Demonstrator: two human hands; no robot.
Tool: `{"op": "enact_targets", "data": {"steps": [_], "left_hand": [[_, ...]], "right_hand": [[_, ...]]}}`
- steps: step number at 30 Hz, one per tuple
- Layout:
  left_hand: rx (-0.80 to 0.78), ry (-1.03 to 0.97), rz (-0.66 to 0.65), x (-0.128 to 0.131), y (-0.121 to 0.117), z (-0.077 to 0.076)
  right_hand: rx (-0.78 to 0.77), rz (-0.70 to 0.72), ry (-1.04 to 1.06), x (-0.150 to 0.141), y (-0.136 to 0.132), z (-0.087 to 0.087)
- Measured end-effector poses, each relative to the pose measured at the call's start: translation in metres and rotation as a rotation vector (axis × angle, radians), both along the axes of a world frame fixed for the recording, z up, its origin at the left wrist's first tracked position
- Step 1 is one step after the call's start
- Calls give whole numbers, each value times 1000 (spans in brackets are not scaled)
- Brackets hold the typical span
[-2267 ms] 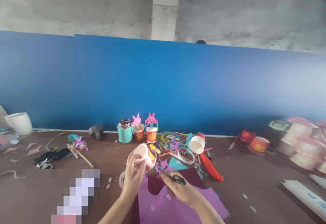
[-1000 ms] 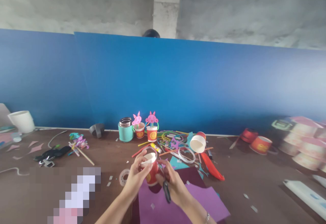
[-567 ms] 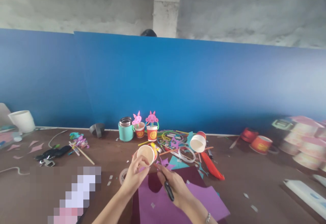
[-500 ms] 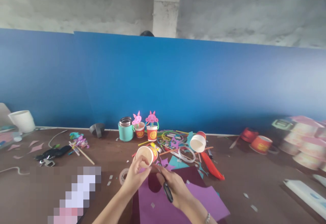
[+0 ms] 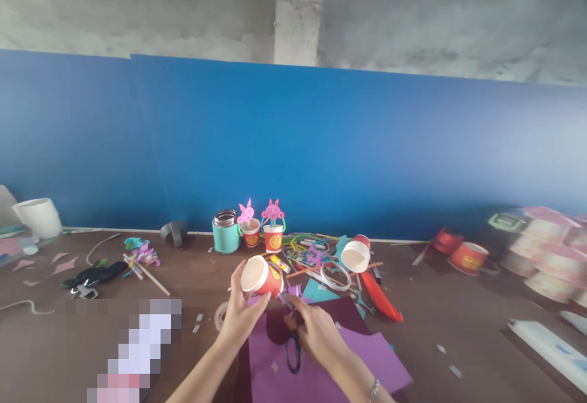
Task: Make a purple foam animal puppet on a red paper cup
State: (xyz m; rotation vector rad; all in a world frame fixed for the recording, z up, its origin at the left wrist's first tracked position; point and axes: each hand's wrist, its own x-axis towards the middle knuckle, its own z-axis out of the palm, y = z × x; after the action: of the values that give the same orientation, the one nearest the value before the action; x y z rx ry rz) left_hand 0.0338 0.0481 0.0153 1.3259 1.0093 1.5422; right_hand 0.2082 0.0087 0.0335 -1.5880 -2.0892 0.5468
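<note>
My left hand (image 5: 241,305) is wrapped around a red-and-white paper cup (image 5: 262,276), which lies tilted with its mouth to the left. In my right hand (image 5: 316,332) is a pair of scissors (image 5: 293,354) with black handles. The blades point at the base of the cup; whether they touch it I cannot tell. Purple paper sheets (image 5: 321,384) lie beneath both hands. Close to my left wrist rests a roll of tape (image 5: 221,316), partly hidden.
Behind the hands stand a turquoise jar (image 5: 225,235) and two cups with pink paper figures (image 5: 273,232). Pipe cleaners and scraps (image 5: 312,250), another tipped cup (image 5: 356,255) and a red strip (image 5: 381,298) lie to the right. A blue partition (image 5: 293,146) borders the table.
My left hand has turned the cup, so its mouth now faces left and its side shows. My right hand has tilted the scissors, and their handles hang lower.
</note>
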Motion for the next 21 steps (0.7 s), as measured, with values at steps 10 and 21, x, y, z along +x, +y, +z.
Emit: {"op": "enact_targets", "data": {"steps": [10,21], "left_hand": [[-114,-132,141,-6,4,7],[-123,-21,172,7,-6,10]], "right_hand": [[8,28,-95,10,0,0],[-55,-283,-449,30,69,42]]}}
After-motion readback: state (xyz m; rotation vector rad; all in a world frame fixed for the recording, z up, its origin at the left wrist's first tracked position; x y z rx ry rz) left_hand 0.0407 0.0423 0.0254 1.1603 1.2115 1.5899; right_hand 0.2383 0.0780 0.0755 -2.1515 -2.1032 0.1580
